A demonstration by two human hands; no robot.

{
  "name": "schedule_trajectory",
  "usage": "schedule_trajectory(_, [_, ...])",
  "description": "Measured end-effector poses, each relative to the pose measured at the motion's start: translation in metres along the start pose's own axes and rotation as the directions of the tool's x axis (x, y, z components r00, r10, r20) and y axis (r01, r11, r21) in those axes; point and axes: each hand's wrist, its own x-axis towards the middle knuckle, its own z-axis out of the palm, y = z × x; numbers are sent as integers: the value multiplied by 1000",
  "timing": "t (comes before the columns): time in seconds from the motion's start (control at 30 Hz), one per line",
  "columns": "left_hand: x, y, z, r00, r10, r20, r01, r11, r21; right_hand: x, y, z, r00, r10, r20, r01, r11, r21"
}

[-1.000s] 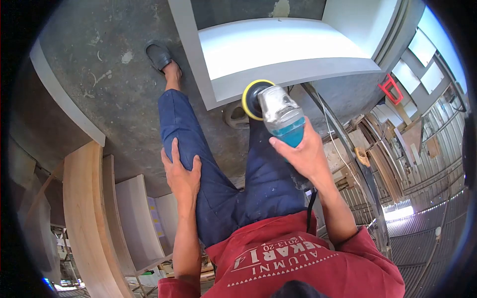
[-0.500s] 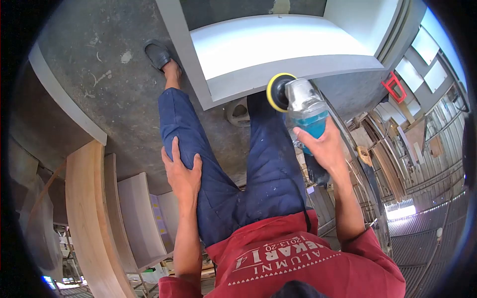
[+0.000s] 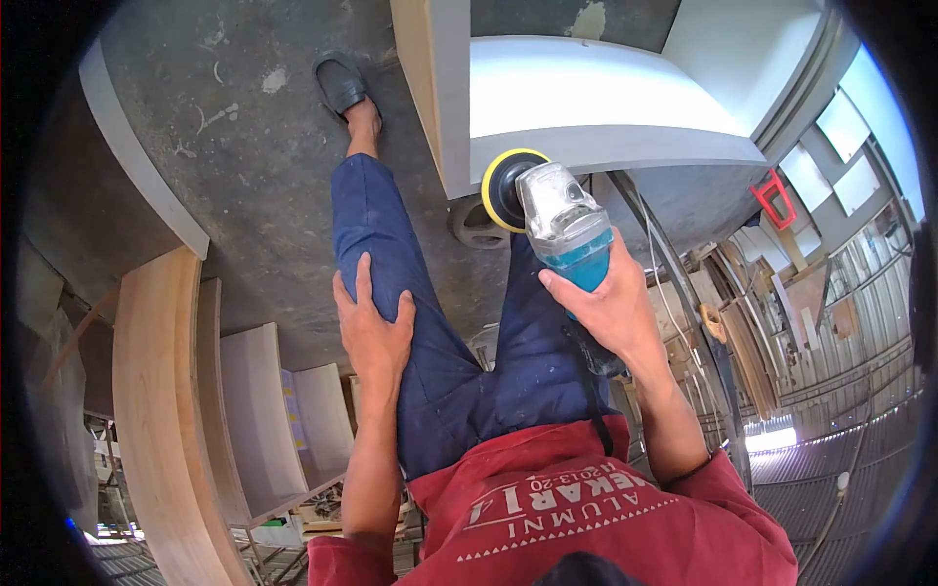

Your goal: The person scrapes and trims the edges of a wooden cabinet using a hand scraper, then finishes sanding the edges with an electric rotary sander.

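nearest, a dark red cotton shirt with white lettering [image 3: 586, 508] meets navy blue cloth trousers [image 3: 445, 400]. on the left, the left hand [image 3: 374, 330] lies on the trouser leg, its fingers loosely spread and gripping no tool. on the right, the right hand [image 3: 611, 301] has its fingers closed around the teal body of a teal and clear-covered power sander [image 3: 567, 220]; the thumb shows on the left side, and the other fingers are mostly hidden. the sander is tilted above the right trouser leg, its round black pad with a yellow rim [image 3: 507, 189] at the far left end. beyond, the pad overlaps the near edge of a grey-edged, white-lined cabinet frame [image 3: 625, 146]; whether they touch, i cannot tell. farther left, a dark grey slip-on shoe [image 3: 340, 83] stands on the stained grey concrete floor [image 3: 264, 205].
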Motion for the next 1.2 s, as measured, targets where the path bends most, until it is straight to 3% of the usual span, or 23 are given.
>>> schedule_trajectory(0.67, [1, -3, -2, 999, 31, -12, -32, 999, -23, 0, 2, 0, 998, 55, 22, -54, 998, -29])
schedule_trajectory(0.97, [-2, 13, 7, 1000, 21, -3, -21, 1000, 19, 7, 41, -38, 997, 59, -56, -57, 998, 34])
schedule_trajectory(1.2, [-7, 31, 30, 999, 15, -31, -12, 996, 92, 19, 78, -83, 985, 155, -81, -148, 985, 84])
